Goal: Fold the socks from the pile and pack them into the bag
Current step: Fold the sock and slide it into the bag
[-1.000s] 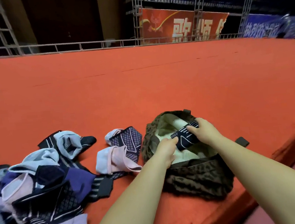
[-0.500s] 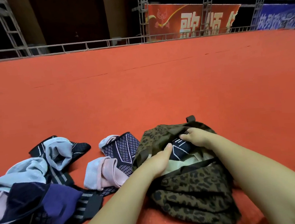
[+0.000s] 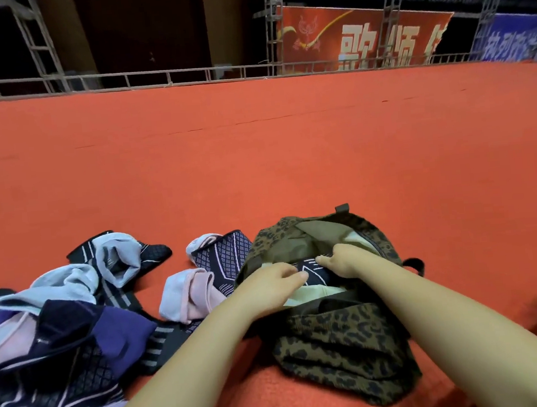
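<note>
Two bare hands meet at the mouth of a leopard-print bag (image 3: 344, 342), which lies slumped on an orange-red carpet (image 3: 289, 156) near its front edge. The left hand (image 3: 268, 287) and the right hand (image 3: 343, 261) both pinch a folded dark sock with pale lines (image 3: 312, 269), holding it just inside the opening, above a pale lining. To the left of the bag, a pink-and-navy sock (image 3: 197, 290) lies loose, and further left sprawls the pile of socks (image 3: 54, 335) in pale blue, purple and black, touching the carpet and each other. The carpet stretches wide and flat to a grey metal railing (image 3: 120, 80) along its far edge. Behind it rise truss towers (image 3: 272, 24), a red banner with large pale characters (image 3: 366, 35) and a blue banner (image 3: 512, 39) at the right; the room beyond is dim.
</note>
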A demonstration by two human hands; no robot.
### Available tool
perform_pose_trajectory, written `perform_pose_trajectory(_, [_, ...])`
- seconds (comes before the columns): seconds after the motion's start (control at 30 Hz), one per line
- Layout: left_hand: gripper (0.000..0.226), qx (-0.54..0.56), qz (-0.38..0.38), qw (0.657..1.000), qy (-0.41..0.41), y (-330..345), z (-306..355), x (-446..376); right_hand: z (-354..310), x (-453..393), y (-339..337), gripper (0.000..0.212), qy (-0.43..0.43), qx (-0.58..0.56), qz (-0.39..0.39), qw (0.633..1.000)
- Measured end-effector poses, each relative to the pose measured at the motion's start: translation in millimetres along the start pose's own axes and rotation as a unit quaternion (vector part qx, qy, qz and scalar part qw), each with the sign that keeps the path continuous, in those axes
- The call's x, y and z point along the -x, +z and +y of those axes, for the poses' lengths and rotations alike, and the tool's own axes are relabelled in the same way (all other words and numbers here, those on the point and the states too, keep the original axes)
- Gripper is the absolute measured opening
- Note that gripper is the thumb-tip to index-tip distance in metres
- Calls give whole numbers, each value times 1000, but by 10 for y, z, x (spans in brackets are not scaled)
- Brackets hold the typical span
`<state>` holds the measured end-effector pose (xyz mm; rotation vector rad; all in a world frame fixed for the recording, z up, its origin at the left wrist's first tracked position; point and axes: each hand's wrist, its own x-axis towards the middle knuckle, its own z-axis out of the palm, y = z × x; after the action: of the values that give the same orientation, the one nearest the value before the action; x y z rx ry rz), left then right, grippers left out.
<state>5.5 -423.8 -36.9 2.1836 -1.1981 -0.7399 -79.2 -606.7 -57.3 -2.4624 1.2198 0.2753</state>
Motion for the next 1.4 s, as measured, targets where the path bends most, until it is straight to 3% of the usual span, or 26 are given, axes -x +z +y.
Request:
perform_pose_trajectory(0.1, [18, 64, 81, 994, 40, -62, -90, 149, 46, 128, 3, 60, -9, -27, 8, 1000])
perform_pose_trajectory(0.2, [12, 109, 107, 987, 50, -137, -237, 292, 39, 297, -67, 57, 9, -111, 57, 992])
perform_pose_trajectory(0.3, [17, 169, 144, 974, 48, -262, -406, 510, -113, 589, -149, 38, -37, -180, 139, 973])
perform_pose_trajectory(0.4, [18, 204, 179, 962, 33, -411, -606, 771, -458, 967, -94, 21, -100, -224, 171, 954])
perform_pose_trajectory(0.53, [21, 193, 201, 960, -4, -536, -911, 977, -1012, 1255, 81, 18, -150, -272, 151, 938])
perform_pose_trajectory(0.63, [20, 288, 197, 936, -40, -540, -1033, 1059, -1370, 1324, 334, 29, -175, -248, 123, 945])
perform_pose_trajectory(0.73, [21, 340, 180, 921, -61, -523, -1092, 1119, -1630, 1288, 580, 40, -152, -234, 141, 950])
perform_pose_trajectory(0.9, [14, 387, 204, 897, -62, -528, -1168, 1179, -1869, 1152, 722, 31, -118, -215, 126, 961])
perform_pose_trajectory(1.0, [10, 370, 229, 899, -53, -580, -1238, 1200, -1860, 1307, 692, 20, -158, -384, 86, 906])
perform_pose_trajectory(1.13, [15, 347, 267, 898, -42, -678, -1295, 1216, -1844, 1673, 649, 26, -181, -601, 5, 778])
perform_pose_trajectory(1.23, [12, 302, 276, 912, -31, -728, -1253, 1305, -1881, 1887, 678, 37, -191, -735, -94, 644])
perform_pose_trajectory(1.3, [15, 289, 271, 918, -16, -756, -1289, 1356, -1924, 1947, 720, 33, -169, -784, -129, 583])
perform_pose_trajectory(1.33, [17, 289, 263, 920, -14, -780, -1310, 1394, -1942, 1936, 759, 26, -170, -783, -120, 586])
perform_pose_trajectory(1.37, [19, 296, 253, 921, -11, -806, -1325, 1429, -1958, 1896, 795, 17, -178, -760, -90, 618])
perform_pose_trajectory(1.4, [23, 302, 244, 921, -14, -834, -1360, 1449, -1960, 1826, 839, 11, -193, -702, -42, 684])
